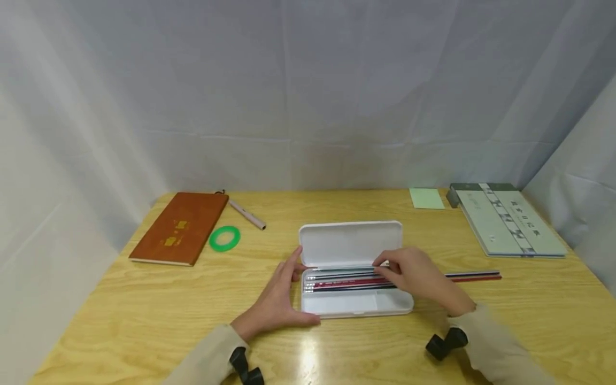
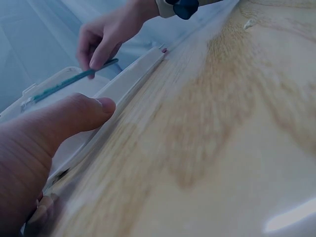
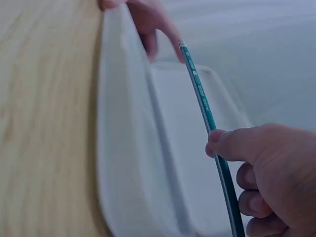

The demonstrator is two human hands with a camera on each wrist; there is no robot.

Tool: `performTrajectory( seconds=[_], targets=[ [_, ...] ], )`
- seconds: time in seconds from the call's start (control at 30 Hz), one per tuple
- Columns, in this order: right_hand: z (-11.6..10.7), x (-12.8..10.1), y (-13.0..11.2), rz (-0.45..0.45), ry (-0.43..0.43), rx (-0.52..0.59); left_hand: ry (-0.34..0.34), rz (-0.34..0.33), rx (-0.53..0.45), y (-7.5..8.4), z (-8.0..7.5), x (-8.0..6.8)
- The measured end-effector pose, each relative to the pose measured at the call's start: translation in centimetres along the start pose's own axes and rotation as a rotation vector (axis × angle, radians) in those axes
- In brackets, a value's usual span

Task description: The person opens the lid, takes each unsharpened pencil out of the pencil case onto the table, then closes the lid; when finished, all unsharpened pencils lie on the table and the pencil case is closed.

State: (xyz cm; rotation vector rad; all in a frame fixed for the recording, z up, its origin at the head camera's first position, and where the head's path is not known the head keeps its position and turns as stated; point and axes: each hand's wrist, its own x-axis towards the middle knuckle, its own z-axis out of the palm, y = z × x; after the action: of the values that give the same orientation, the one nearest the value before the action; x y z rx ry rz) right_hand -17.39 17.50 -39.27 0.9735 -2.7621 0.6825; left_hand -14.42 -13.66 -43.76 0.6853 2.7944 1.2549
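Low in the middle, our left hand [image 1: 279, 305] lies spread against the white case [image 1: 339, 305], maybe to steady it; our right hand [image 1: 416, 271] pinches a green pencil [image 3: 202, 101].

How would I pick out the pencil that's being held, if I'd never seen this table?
On the wooden table, find the open white pencil case. Above it, the right hand pinches one slim pencil between thumb and fingers. That one is blue-green and in the hand's grip, while its neighbours, red and dark pencils, lie in the case.
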Motion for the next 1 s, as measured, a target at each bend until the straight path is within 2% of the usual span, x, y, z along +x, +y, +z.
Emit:
performTrajectory(
  seconds=[0.1, 0.23, 0.43, 0.63, 0.8, 1.0],
  targets=[
    [-1.5, -1.2, 1.1, 0.017, 0.026, 0.003, 0.007, -0.003, -0.005, 0.0, 0.1, 0.1],
    [-3.2, -4.0, 3.3, 0.055, 0.091, -0.017, -0.007, -0.010, -0.012, 0.1, 0.2, 0.1],
    [-4.3, -8.7, 6.9, 0.115, 0.158, -0.052, -0.004, -0.028, -0.001, 0.2, 0.0, -0.1],
    [-4.9, -12.3, 9.5, 0.130, 0.198, -0.045, 0.000, -0.002, 0.005, 0.1, 0.0, 0.0],
    [-4.7, -13.4, 10.4, 0.163, 0.163, -0.020, 0.010, 0.005, 0.007, -0.1, 0.1, 0.0],
    [-4.0, -13.1, 10.0, 0.148, 0.163, 0.003, -0.001, 0.001, -0.004, -0.1, 0.2, 0.2]
  ],
)
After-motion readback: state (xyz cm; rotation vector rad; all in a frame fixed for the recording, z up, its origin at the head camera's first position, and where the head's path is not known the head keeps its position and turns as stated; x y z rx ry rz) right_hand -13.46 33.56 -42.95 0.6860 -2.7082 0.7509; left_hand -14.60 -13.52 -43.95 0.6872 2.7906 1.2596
